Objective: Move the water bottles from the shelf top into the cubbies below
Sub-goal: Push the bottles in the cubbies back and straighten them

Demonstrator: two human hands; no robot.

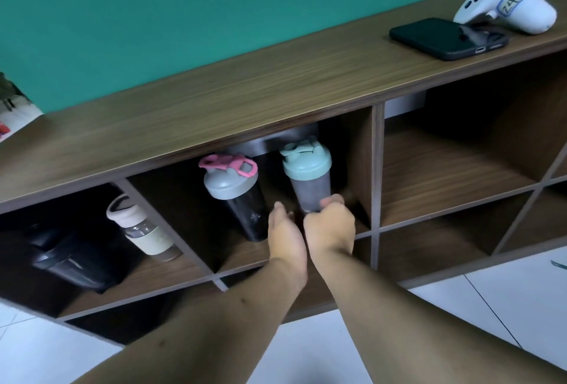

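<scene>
Near the centre of the frame, the right hand (329,224) is wrapping around the base of the green-lidded bottle (308,173), which is standing in the middle cubby (359,150). The left hand (287,234) is hovering open just beside it, between that bottle and the pink-capped bottle (237,193) to its left. In the lower-left cubby, a cream bottle (142,227) is standing beside a dark container (70,261). At upper right, a phone (448,38) and a white controller (506,4) are lying on the shelf top (245,86).

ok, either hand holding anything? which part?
The right hand grips the green-lidded shaker bottle low on its body, near the base, inside the middle cubby. The left hand is open beside it, holding nothing.
</scene>
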